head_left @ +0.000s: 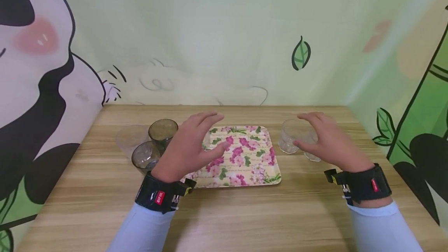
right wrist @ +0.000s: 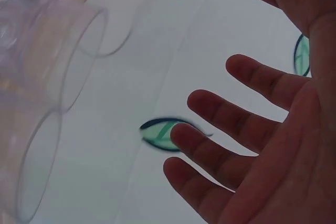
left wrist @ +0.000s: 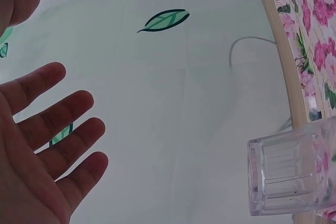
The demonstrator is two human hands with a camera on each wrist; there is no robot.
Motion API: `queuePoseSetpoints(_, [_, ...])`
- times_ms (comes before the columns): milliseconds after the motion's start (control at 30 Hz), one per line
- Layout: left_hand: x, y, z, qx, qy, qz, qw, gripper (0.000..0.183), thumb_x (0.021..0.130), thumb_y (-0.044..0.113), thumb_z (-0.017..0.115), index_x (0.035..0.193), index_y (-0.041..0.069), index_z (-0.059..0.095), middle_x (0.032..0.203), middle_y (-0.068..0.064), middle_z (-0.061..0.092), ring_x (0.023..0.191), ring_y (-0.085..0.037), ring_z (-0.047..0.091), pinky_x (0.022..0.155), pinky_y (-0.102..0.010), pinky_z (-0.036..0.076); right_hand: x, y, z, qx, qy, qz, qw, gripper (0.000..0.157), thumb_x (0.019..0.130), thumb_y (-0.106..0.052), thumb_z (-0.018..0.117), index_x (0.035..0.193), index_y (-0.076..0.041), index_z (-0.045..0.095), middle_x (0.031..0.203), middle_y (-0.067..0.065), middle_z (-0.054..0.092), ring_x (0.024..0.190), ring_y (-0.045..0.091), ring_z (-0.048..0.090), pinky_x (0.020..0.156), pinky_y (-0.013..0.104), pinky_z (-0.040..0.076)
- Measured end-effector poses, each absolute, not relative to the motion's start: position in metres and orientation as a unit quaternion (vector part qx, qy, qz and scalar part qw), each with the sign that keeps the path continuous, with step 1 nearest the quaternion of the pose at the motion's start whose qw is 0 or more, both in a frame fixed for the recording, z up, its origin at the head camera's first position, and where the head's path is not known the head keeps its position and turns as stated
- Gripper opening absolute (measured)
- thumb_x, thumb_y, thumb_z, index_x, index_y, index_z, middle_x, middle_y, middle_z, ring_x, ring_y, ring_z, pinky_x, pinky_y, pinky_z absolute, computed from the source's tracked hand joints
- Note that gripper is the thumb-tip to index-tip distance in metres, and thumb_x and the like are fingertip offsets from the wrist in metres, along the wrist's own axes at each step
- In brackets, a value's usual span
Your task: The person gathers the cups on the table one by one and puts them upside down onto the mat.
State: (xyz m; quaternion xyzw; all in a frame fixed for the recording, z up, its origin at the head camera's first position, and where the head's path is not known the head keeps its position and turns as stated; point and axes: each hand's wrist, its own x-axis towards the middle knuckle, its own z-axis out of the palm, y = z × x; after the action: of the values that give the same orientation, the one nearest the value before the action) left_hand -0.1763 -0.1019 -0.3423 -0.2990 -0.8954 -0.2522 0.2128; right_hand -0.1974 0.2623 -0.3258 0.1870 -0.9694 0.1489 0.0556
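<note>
My left hand point(head_left: 192, 145) hovers above the left part of a floral tray point(head_left: 241, 158), fingers spread and holding nothing. Partly behind it, a clear faceted glass point(left wrist: 286, 174) stands on the tray, as the left wrist view shows. Two smoky dark glasses, one farther back point(head_left: 163, 130) and one nearer point(head_left: 145, 156), stand just left of that hand. On the right, my right hand point(head_left: 327, 143) is raised with its fingers apart and nothing in its grasp. It partly covers two clear glasses, a left one point(head_left: 288, 139) and a right one point(head_left: 311, 149).
Another clear glass point(head_left: 129, 139) stands at the left, beside the dark ones. All this is on a wood-grain table point(head_left: 262, 217). A printed cloth backdrop point(head_left: 227, 49) with a panda and leaves rises at the table's back edge and along its sides.
</note>
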Motion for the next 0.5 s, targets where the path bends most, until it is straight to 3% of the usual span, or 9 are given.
queuePoseSetpoints(500, [-0.177,-0.100,-0.343,-0.301,-0.895,-0.252,0.213,0.062,0.091,0.046,0.067,0.142,0.012,0.056,0.144,-0.018,0.060,0.134,-0.034,0.052,0.111,-0.059,0.048,-0.221,0.307,-0.346,0.120,-0.986,0.118,-0.008,0.094,0.088,-0.061,0.065,0.148,0.005,0.037,0.150,0.043,0.035,0.134,0.061,0.034,0.106,0.079,0.038])
